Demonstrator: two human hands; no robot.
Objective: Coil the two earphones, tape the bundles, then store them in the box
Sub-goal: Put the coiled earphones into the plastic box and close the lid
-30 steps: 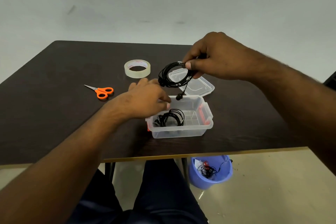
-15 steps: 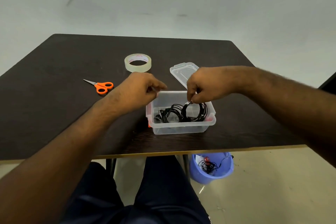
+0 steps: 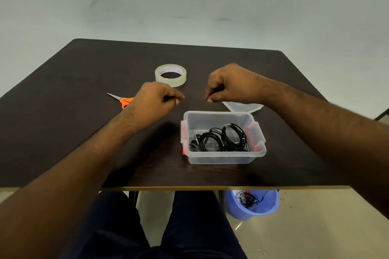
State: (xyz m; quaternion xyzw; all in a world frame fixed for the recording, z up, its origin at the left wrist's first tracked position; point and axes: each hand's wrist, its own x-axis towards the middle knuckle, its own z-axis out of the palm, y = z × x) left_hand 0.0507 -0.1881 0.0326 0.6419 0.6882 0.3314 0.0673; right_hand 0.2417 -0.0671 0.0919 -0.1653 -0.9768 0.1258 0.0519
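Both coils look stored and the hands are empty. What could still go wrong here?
The lid lies partly under the right wrist; drawing back the right hand might knock it. One coil stands up in the box and could catch under the lid. The scissors lie beside the left hand, which could brush them.

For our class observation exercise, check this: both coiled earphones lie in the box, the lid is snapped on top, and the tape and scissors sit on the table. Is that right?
Not quite. The lid is off, lying on the table behind the box, which is open. The head view shows this. The rest holds: both earphones lie in the box, and the tape and scissors sit on the table.
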